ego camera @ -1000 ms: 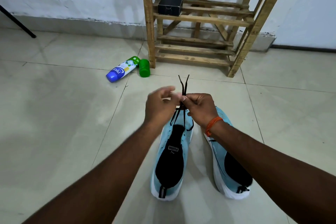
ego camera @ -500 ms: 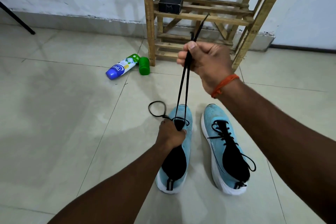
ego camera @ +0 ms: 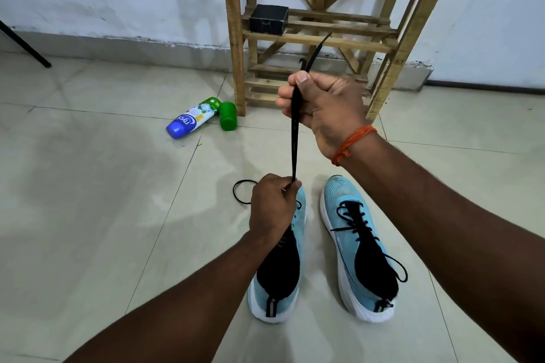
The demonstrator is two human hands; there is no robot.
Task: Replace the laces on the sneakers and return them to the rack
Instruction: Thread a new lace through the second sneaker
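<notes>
Gripping the lace (ego camera: 295,138) taut: right hand (ego camera: 321,106) raised, left hand (ego camera: 272,206) low.

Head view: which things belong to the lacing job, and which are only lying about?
Job: left sneaker, right sneaker, black lace pinched by the left hand and gripped by the right hand, wooden rack.
Lying about: blue-and-white bottle, green cap, small black box on the rack, dark pole.

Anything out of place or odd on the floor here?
Yes: a bottle lies on its side on the floor left of the rack, its green cap off beside it. No spill shows.
</notes>
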